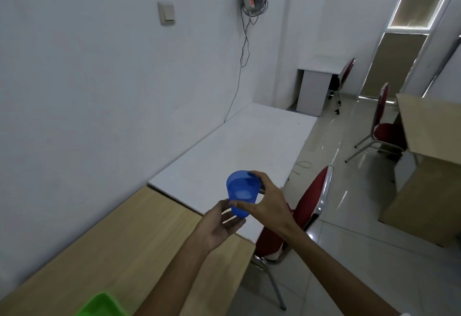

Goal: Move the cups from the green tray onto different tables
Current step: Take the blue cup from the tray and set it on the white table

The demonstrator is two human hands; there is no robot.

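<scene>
While we hold the blue cup (pixel 241 192) up over the near edge of the white table (pixel 252 141), our right hand (pixel 265 202) grips it from the side, thumb low on the wall and fingers curled over the rim. Our left hand (pixel 220 226) sits just beneath it, palm up, fingers loosely spread and touching the cup's base without closing round it. We see nothing but pale light through the cup's translucent bottom; we cannot tell if it holds anything.

That white table butts against the wooden table (pixel 119 246) nearer us, both running along the wall. On the wooden one, at the bottom edge of the view, only a corner of the green tray (pixel 103 304) shows, too blurred to read its contents.

To the right of the tables, the tiled floor (pixel 349 253) lies open, with a red chair (pixel 309 206) tucked against the white table's edge. Farther off stand a small white desk (pixel 316 83), another red chair (pixel 381 126) and a second wooden table (pixel 434 126).
</scene>
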